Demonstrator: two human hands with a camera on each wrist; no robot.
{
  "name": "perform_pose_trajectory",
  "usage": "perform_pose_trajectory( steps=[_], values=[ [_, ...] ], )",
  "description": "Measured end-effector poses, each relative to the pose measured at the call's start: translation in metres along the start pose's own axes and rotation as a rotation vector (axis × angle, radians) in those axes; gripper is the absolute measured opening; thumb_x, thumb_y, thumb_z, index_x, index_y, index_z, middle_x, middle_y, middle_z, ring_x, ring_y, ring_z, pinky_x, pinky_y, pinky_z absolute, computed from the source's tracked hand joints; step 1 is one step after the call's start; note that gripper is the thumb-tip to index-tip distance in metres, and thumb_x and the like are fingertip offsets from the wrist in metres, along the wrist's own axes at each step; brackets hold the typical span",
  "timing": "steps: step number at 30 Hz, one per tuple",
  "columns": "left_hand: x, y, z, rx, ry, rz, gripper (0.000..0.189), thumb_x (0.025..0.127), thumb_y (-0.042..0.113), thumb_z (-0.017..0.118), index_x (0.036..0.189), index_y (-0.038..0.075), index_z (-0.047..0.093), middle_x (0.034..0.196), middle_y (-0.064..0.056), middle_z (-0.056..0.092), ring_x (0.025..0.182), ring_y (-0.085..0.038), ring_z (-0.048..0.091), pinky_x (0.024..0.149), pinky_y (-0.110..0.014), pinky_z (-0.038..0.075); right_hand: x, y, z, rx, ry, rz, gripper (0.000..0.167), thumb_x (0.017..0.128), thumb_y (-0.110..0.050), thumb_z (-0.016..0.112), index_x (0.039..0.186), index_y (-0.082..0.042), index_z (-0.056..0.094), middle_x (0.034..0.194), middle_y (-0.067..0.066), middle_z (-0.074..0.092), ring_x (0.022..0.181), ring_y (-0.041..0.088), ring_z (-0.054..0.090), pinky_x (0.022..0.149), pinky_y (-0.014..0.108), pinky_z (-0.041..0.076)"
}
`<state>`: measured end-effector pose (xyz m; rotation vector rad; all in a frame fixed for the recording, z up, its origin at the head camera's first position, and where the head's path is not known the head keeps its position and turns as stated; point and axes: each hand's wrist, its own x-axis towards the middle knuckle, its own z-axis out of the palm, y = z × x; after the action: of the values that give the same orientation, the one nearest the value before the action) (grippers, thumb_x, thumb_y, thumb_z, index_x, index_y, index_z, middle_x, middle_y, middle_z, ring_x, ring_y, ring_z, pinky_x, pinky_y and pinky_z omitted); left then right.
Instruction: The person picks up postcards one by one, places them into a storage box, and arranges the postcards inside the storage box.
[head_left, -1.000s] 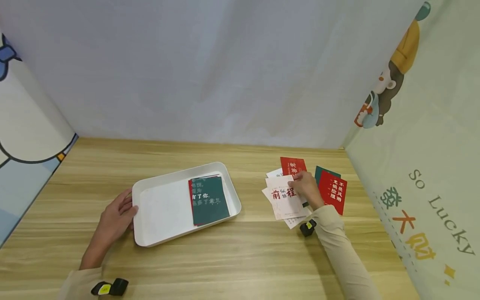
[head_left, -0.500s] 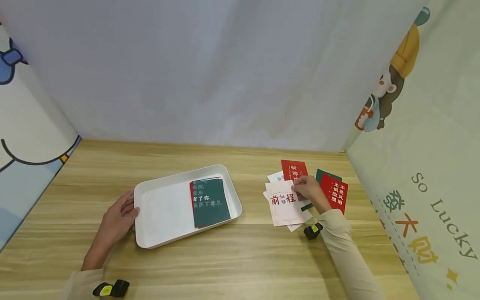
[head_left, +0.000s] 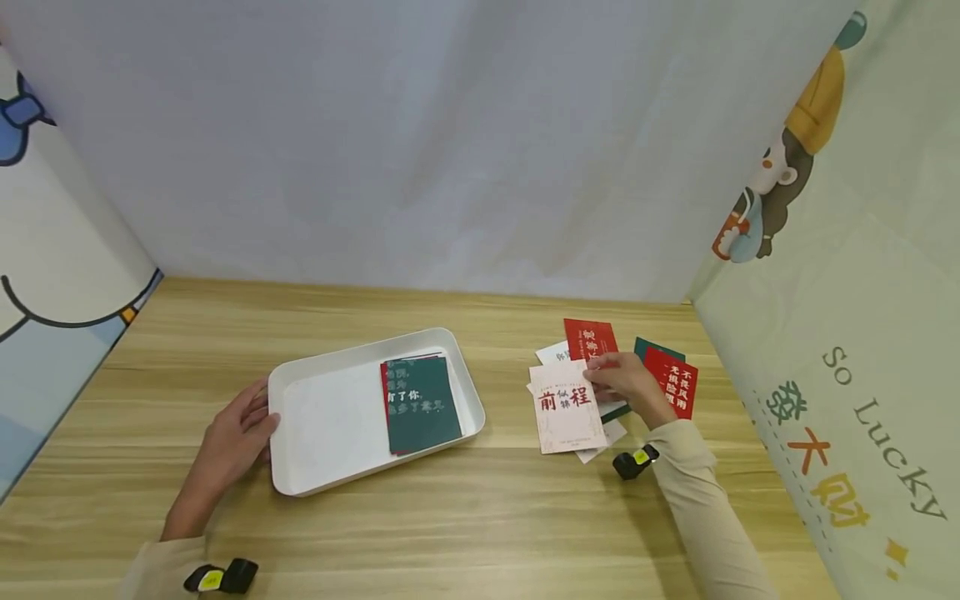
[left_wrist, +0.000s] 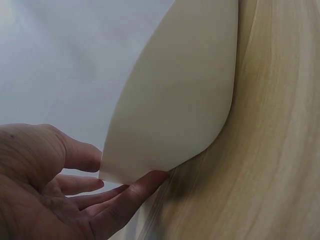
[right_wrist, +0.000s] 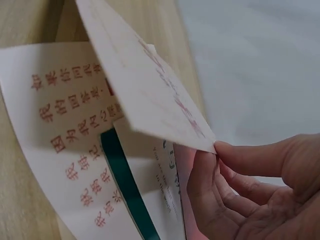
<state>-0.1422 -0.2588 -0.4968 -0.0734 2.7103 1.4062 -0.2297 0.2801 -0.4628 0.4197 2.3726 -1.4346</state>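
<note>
At the left end of the white tray [head_left: 322, 442], my left hand [head_left: 232, 442] grips the wall. In the left wrist view the thumb is at the edge of the tray [left_wrist: 175, 90] and the fingers reach along its outside. A dark green card [head_left: 423, 421] with white lettering lies in the tray's right half, over a red one. My right hand [head_left: 626, 385] pinches a pale pink card [head_left: 566, 429] by its corner between thumb and index finger. The right wrist view shows this card [right_wrist: 145, 95] tilted up above a white card with red characters [right_wrist: 75, 130].
Under and behind the held card lie a red card [head_left: 588, 337], a white card [head_left: 552, 353] and a dark green card [head_left: 615, 413]. Another red card [head_left: 678, 392] overlaps a dark green one [head_left: 648, 347] farther right. A fabric backdrop [head_left: 420, 167] rises behind the wooden table [head_left: 450, 533].
The pale pink card has moved slightly toward me, and my right wrist has shifted a little right. My left hand stays at the tray. The head view has tilted slightly.
</note>
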Motion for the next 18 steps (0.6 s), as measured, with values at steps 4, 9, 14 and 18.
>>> perform_pose_trajectory(
  steps=[4, 9, 14, 18],
  values=[
    [-0.001, 0.001, -0.001, -0.002, -0.005, -0.010, 0.066, 0.107, 0.010, 0.055, 0.161, -0.010, 0.023, 0.154, -0.040, 0.041, 0.139, -0.053, 0.048, 0.082, 0.001, 0.034, -0.003, -0.001, -0.003, 0.047, -0.017, -0.016, 0.033, 0.102, -0.010, 0.067, 0.128, 0.009, 0.059, 0.085, 0.002, 0.071, 0.072, 0.009, 0.069, 0.071, 0.027, 0.062],
    [-0.001, 0.001, -0.002, -0.011, -0.012, -0.021, 0.067, 0.107, 0.011, 0.055, 0.162, -0.009, 0.022, 0.155, -0.040, 0.040, 0.141, -0.052, 0.047, 0.081, 0.002, 0.032, -0.005, -0.005, -0.005, 0.063, -0.002, -0.025, 0.037, 0.103, -0.012, 0.067, 0.131, 0.009, 0.059, 0.085, 0.001, 0.071, 0.071, 0.008, 0.069, 0.072, 0.027, 0.062],
    [-0.001, 0.003, -0.002, -0.023, -0.012, -0.030, 0.067, 0.107, 0.011, 0.055, 0.162, -0.008, 0.022, 0.154, -0.040, 0.041, 0.141, -0.052, 0.047, 0.080, 0.003, 0.032, -0.008, -0.012, -0.007, 0.054, -0.002, -0.049, 0.040, 0.103, -0.015, 0.068, 0.135, 0.008, 0.059, 0.088, 0.000, 0.071, 0.073, 0.008, 0.067, 0.075, 0.028, 0.062],
    [-0.001, 0.003, -0.002, -0.037, -0.024, -0.046, 0.067, 0.108, 0.011, 0.054, 0.163, -0.007, 0.021, 0.155, -0.040, 0.040, 0.143, -0.052, 0.045, 0.078, 0.001, 0.035, -0.010, -0.016, -0.006, 0.071, -0.012, -0.072, 0.040, 0.103, -0.016, 0.068, 0.135, 0.007, 0.059, 0.090, -0.001, 0.070, 0.074, 0.007, 0.068, 0.074, 0.026, 0.062]
  ],
)
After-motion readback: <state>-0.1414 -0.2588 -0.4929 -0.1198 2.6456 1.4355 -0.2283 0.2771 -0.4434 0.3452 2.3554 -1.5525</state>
